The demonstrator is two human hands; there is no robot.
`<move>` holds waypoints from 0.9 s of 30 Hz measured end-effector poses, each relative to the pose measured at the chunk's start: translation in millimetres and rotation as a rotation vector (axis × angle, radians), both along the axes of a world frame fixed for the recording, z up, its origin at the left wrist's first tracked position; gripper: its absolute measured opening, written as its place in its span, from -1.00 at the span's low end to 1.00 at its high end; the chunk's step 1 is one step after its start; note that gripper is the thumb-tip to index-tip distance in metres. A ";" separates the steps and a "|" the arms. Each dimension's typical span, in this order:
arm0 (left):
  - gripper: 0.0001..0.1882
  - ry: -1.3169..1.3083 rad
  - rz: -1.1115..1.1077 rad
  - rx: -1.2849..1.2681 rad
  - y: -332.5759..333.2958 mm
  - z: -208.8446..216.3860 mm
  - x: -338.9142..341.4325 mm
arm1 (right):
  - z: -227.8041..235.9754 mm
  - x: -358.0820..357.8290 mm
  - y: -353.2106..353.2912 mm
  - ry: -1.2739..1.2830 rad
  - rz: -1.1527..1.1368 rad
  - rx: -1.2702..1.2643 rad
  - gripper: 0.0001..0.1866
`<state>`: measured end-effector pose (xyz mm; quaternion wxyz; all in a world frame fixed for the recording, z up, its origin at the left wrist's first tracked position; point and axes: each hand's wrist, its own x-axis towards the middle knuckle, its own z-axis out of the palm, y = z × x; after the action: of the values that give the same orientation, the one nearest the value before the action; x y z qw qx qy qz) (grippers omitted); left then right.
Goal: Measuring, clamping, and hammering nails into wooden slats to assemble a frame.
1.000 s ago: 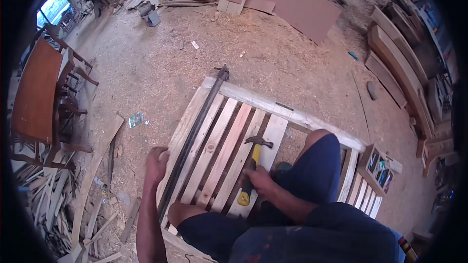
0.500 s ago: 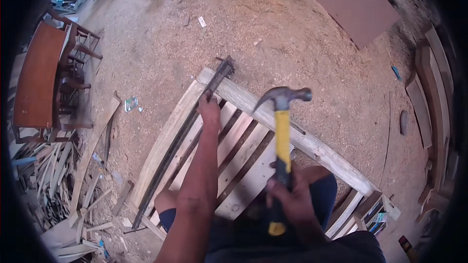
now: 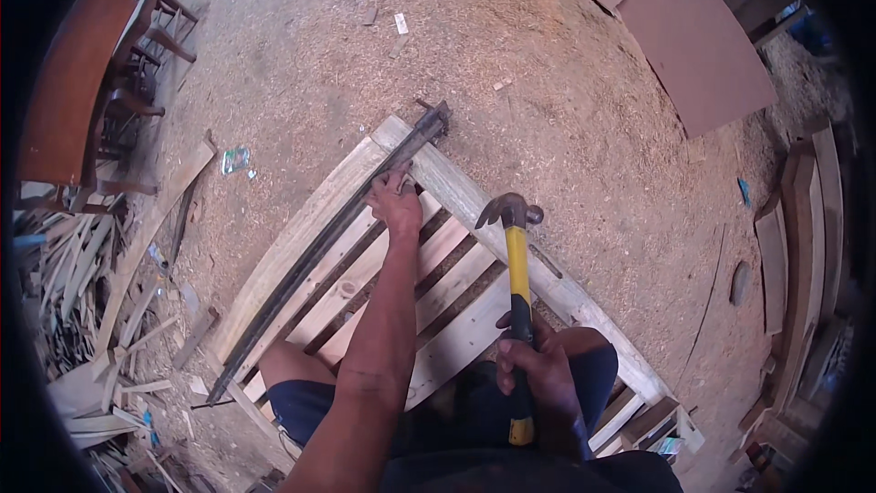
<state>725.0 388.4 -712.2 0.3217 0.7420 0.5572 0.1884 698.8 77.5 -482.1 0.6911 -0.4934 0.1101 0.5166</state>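
Observation:
My right hand point(image 3: 538, 365) is closed around the black lower grip of a claw hammer point(image 3: 518, 260) with a yellow and black handle. The hammer stands upright, its head over the thick side rail point(image 3: 584, 297) of a wooden slatted frame. A long dark metal bar clamp point(image 3: 315, 269) lies along the frame's left rail point(image 3: 283, 256), its jaw at the far corner. My left hand point(image 3: 397, 203) rests beside the clamp near that corner, fingers spread over the end of a pale slat point(image 3: 365, 267). The near part of the frame is hidden under my legs.
A brown wooden table point(image 3: 73, 82) stands at the left, above a heap of wood offcuts point(image 3: 68, 283). A long thin board point(image 3: 151, 246) leans across there. A large brown sheet point(image 3: 693, 36) lies far right, with curved timber pieces point(image 3: 803, 246) nearer. Sawdust covers the floor.
My left hand has loosened from the clamp bar and spread its fingers beside it. The hammer head has dropped lower and farther from my view. The whole view has shifted slightly.

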 end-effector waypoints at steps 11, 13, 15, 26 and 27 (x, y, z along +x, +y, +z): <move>-0.31 0.342 -0.613 0.387 13.1 31.9 -142.4 | -91.3 -33.1 58.8 -1.043 0.259 -0.628 -0.44; -0.33 0.293 -0.589 0.415 15.0 24.5 -150.1 | -90.3 -31.1 86.1 -1.060 0.289 -0.603 -0.42; -0.34 0.258 -0.573 0.416 21.5 15.1 -148.7 | -89.5 -17.4 114.9 -1.078 0.322 -0.566 -0.37; -0.31 0.340 -0.572 0.388 55.4 16.1 -148.6 | -115.9 240.8 152.5 -0.425 -0.189 -0.232 -0.56; -0.31 0.327 -0.576 0.381 53.0 14.4 -143.5 | -129.9 259.3 142.1 -0.273 -0.301 -0.129 -0.48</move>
<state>581.6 441.4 -697.8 0.1245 0.9350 0.3247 0.0694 958.1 219.7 -612.0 0.7358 -0.5801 0.1208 0.3278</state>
